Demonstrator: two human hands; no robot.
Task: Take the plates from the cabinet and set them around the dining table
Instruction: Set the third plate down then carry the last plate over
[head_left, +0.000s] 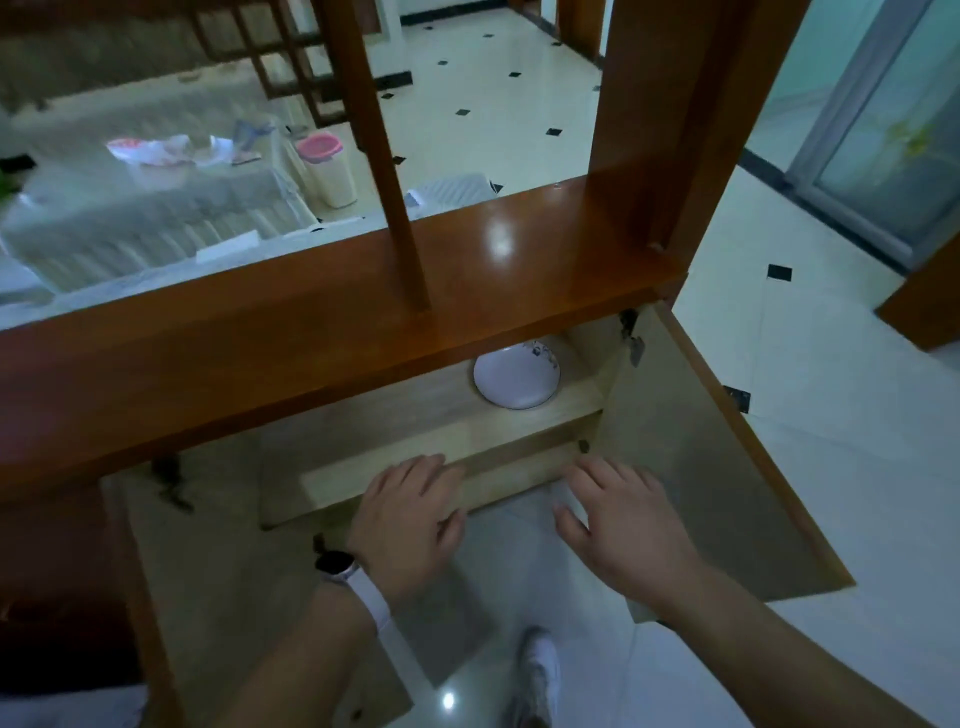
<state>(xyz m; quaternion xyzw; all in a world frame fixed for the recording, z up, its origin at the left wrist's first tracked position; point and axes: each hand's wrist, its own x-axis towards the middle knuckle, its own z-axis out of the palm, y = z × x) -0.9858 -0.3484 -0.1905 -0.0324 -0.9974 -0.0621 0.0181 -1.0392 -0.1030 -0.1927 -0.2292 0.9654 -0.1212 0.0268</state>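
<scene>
I see a plate (517, 379) on the cabinet shelf (405, 415). My left hand (410, 514) and right hand (618, 514) are near its front, fingers relaxed, empty

The left hand (405, 525) and right hand (618, 525) are bare, as are both forearms at the bottom of the frame. On the left wrist, lower centre, sits a watch (336, 563) with a dark rounded face and a pale, whitish band. Near the bottom edge, a white shoe (540, 670) shows, blurred.
</scene>
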